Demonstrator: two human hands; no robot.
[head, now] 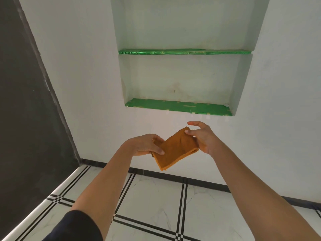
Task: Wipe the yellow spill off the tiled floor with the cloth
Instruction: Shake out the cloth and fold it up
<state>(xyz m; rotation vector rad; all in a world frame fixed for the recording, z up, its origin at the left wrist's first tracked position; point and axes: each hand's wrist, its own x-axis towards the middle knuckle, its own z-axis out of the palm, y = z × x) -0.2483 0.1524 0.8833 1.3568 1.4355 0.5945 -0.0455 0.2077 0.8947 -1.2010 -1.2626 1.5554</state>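
A folded orange cloth (175, 150) hangs in the air in front of the white wall, held between both hands. My left hand (147, 144) pinches its left edge with thumb and fingers. On the other side my right hand (203, 138) grips the upper right corner, its index finger lifted free. Both arms reach forward at about chest height. The white tiled floor (156, 202) with black stripe lines lies below. No yellow spill shows in this view.
A recessed wall niche with two green-lined shelves (178, 106) sits above the hands. A dark panel or door (26, 101) fills the left side. A black skirting strip (191, 180) runs along the wall base.
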